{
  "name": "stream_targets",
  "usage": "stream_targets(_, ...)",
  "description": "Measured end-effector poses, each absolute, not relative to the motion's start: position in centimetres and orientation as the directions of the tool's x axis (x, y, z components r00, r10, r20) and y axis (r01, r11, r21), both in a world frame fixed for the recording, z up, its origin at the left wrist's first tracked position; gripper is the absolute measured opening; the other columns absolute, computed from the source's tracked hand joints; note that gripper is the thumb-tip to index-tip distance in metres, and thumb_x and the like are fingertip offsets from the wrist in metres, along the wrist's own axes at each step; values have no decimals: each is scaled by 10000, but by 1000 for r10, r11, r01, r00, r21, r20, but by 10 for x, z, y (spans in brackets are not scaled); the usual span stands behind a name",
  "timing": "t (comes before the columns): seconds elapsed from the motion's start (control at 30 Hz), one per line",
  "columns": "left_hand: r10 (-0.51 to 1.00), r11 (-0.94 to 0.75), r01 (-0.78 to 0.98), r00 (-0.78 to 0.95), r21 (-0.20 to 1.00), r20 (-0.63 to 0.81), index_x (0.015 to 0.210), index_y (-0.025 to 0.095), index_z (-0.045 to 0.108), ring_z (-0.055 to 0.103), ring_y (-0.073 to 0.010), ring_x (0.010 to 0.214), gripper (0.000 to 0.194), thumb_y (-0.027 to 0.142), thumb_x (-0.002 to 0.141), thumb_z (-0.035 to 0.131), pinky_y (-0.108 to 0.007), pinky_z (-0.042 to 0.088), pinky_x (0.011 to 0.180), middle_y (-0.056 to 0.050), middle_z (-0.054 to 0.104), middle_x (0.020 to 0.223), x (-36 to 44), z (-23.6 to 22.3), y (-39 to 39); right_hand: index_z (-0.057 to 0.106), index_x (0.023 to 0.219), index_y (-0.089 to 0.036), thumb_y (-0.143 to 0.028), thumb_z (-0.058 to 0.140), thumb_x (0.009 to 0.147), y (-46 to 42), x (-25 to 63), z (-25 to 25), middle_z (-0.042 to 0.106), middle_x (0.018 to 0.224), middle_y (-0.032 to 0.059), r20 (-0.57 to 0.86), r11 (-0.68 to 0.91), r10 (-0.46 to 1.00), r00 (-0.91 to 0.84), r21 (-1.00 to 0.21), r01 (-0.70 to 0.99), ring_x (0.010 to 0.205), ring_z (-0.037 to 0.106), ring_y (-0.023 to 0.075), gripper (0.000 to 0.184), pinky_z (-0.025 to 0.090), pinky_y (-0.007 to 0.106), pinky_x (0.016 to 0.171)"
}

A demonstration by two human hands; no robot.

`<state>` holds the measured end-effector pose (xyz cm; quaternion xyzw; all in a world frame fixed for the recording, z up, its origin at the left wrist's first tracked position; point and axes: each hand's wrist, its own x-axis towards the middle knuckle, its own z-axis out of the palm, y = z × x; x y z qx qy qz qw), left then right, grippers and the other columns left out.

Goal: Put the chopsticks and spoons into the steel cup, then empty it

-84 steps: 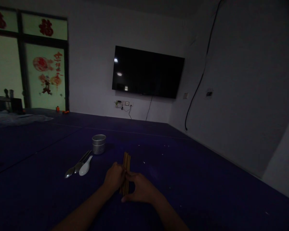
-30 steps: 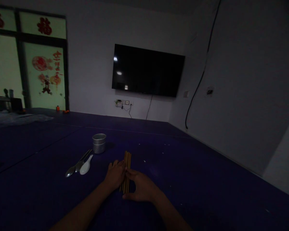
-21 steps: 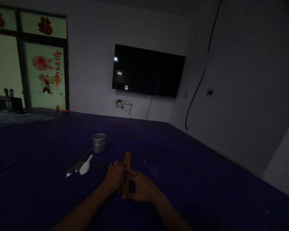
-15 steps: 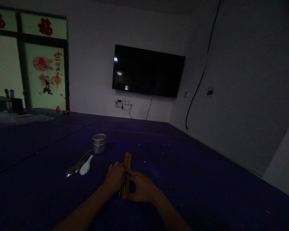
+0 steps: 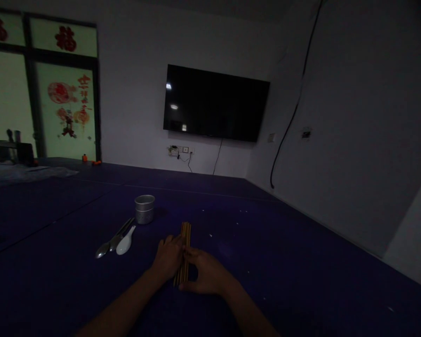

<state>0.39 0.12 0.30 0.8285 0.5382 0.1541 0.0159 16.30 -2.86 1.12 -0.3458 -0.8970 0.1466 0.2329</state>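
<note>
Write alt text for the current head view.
A person's left hand and right hand are on a bundle of thin yellowish-brown sticks on a dark purple surface. To their left lie two metal spoons and a white spoon, near an upright silver cup. A dark TV hangs beyond.

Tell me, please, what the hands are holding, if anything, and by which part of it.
A bundle of chopsticks, held around its middle between the left hand and right hand.

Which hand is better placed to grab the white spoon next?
Probably the left hand: it's nearer the white spoon. The right hand is farther away, and both touch the sticks.
</note>
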Motion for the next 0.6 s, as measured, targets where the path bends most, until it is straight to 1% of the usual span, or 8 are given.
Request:
stream_targets(0.13,902,-415,887,372,203,218,1324,223,447,420,-244,1203,457,271,941,202,-401,352,909,-72,463,1391,3,5,3,523,1274,-218,-442,758,607,-27,163,8,513,1336,89,317,714,693,-647,-422,558,1190,502,269,742,392,356,1002)
stream_targets(0.3,896,-424,883,377,202,233,1334,217,444,419,-251,1198,467,268,941,196,-416,356,905,-74,468,1388,3,6,4,439,1349,-170,-480,762,592,-27,164,8,478,1365,126,325,709,699,-637,-425,562,1242,450,281,880,365,374,1034)
stream_targets(0.4,896,-427,883,383,194,227,1318,201,462,423,-262,1194,464,274,939,205,-427,359,904,-77,461,1394,2,8,4,452,1343,-165,-467,772,579,-28,164,9,485,1357,132,321,698,712,-625,-420,580,1260,428,290,882,351,388,1047)
stream_targets(0.6,903,-415,888,376,196,206,1313,224,465,405,-255,1216,456,283,937,214,-436,334,936,-65,464,1393,3,10,5,441,1350,-152,-477,773,575,-30,164,10,457,1378,135,326,696,716,-618,-414,587,1261,429,286,904,347,389,1051)
